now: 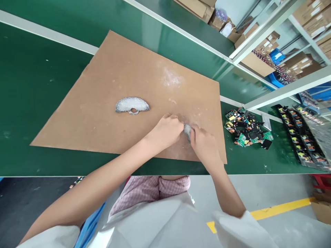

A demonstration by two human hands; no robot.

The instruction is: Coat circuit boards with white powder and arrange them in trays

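Note:
A small grey-white piece (187, 130) shows between my two hands, low over the right part of a brown cardboard sheet (103, 75). My left hand (170, 129) is closed at the piece's left end, knuckles up. From the right, my right hand (204, 141) grips it with the thumb along its near side. Most of the piece is hidden by the fingers, so its full shape cannot be made out. To the left of both hands, a speckled grey half-disc (131, 102) lies flat on the cardboard, with a small round hole at its straight edge.
Pale powder (172, 78) marks the cardboard, which lies on a green bench (23, 103). On the right are a heap of circuit boards (248, 127) and a black tray (302, 137) of components. A white metal frame (287, 88) and shelves with cardboard boxes (317, 20) stand behind.

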